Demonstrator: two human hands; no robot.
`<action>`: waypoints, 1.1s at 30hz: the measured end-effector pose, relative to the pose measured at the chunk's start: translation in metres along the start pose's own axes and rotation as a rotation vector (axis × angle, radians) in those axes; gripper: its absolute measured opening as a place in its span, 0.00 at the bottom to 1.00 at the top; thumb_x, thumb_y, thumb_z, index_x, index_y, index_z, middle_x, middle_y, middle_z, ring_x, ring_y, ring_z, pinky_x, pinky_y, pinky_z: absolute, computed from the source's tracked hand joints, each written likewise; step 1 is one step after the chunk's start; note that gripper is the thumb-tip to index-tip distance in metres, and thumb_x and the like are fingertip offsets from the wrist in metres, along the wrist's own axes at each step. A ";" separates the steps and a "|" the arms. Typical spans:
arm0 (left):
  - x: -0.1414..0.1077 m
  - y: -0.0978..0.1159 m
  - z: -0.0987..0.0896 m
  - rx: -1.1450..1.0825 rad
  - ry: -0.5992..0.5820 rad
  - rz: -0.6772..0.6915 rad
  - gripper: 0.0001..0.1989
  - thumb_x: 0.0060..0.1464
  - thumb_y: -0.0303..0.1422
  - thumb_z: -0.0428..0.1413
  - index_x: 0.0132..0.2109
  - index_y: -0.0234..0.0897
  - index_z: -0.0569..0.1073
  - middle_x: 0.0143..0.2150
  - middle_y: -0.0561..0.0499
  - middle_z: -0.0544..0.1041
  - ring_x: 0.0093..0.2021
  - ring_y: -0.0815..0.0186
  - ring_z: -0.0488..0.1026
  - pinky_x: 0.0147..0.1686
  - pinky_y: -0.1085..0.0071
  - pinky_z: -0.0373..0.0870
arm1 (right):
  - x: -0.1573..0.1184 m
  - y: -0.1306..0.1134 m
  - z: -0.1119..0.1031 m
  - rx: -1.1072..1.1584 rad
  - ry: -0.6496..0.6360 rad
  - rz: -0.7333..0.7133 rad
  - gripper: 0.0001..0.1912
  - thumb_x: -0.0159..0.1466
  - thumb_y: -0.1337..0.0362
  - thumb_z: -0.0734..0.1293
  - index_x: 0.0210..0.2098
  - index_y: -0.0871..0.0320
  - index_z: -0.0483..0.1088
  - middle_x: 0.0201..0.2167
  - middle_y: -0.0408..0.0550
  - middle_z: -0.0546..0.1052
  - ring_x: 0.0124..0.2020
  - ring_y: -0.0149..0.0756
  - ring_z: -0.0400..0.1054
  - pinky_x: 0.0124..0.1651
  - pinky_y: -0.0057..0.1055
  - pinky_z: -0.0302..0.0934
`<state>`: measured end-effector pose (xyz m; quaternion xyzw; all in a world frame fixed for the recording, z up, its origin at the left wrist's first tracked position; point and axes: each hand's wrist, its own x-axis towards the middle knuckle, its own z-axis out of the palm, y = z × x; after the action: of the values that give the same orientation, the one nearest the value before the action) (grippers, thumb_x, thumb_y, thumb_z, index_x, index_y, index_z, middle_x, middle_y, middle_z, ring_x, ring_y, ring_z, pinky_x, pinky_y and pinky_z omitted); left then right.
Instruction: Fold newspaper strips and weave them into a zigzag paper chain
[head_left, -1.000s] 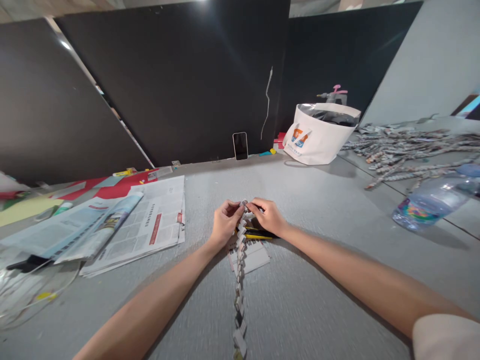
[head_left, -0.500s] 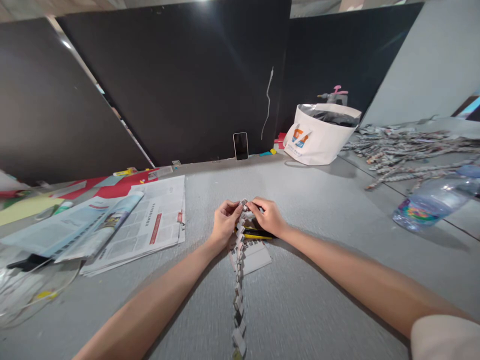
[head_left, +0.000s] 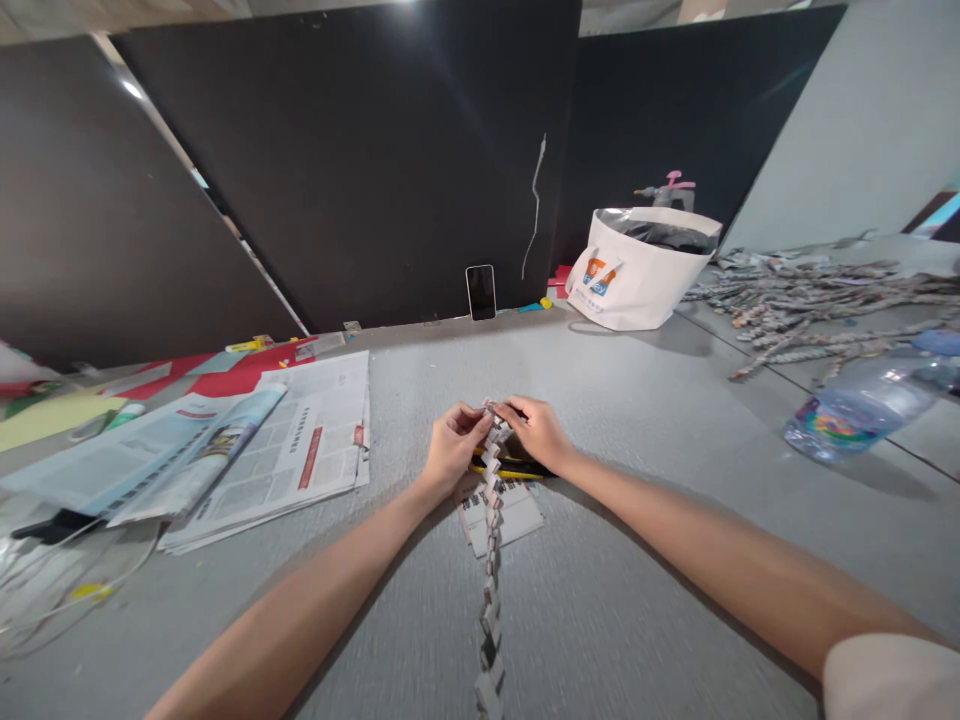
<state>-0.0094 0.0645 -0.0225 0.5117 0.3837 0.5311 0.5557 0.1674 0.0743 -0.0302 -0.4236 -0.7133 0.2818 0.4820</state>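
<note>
A long zigzag chain of folded newspaper strips (head_left: 492, 540) runs from my fingers down toward me and leaves the picture at the bottom. Its far end is pinched by my left hand (head_left: 454, 440), thumb against fingers. My right hand (head_left: 536, 432) is also closed on that end, from the other side. Under the hands lies a yellow and black utility knife (head_left: 517, 467), partly hidden by the chain and the fingers. Cut pieces of printed paper (head_left: 517, 518) lie flat on the table just below the knife.
On the left are stacked newspapers (head_left: 330, 430) and tangled cables (head_left: 52, 580). A phone (head_left: 481, 293) leans on the black partition (head_left: 375, 170). To the right stand a white bag (head_left: 637, 275) and a pink-topped spray bottle (head_left: 675, 190), with a lying plastic bottle (head_left: 862, 405) and rolled paper strands (head_left: 810, 300).
The hanging length of the chain has swung slightly to the right. Both hands have stayed nearly in place, still pinching its far end.
</note>
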 end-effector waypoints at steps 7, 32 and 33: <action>0.003 0.002 -0.002 -0.223 0.044 -0.122 0.24 0.42 0.42 0.76 0.35 0.36 0.73 0.33 0.52 0.78 0.29 0.72 0.73 0.30 0.73 0.70 | 0.004 0.003 0.003 0.267 -0.012 0.090 0.22 0.68 0.42 0.70 0.46 0.54 0.73 0.39 0.49 0.80 0.39 0.40 0.74 0.42 0.34 0.67; 0.004 0.003 -0.007 -0.154 -0.079 -0.160 0.23 0.44 0.42 0.76 0.35 0.35 0.72 0.29 0.54 0.75 0.27 0.71 0.72 0.27 0.75 0.64 | 0.005 0.008 0.002 0.341 -0.032 0.071 0.19 0.66 0.45 0.73 0.42 0.54 0.72 0.37 0.46 0.76 0.40 0.38 0.71 0.45 0.34 0.66; 0.004 0.002 -0.007 -0.152 -0.082 -0.161 0.23 0.44 0.42 0.76 0.35 0.35 0.72 0.29 0.53 0.75 0.27 0.71 0.72 0.28 0.75 0.64 | 0.005 0.009 0.002 0.339 -0.030 0.074 0.20 0.66 0.45 0.73 0.42 0.54 0.72 0.37 0.46 0.76 0.39 0.38 0.71 0.45 0.34 0.66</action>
<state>-0.0161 0.0694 -0.0211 0.4570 0.3591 0.4911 0.6488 0.1675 0.0828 -0.0358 -0.3579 -0.6466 0.4217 0.5253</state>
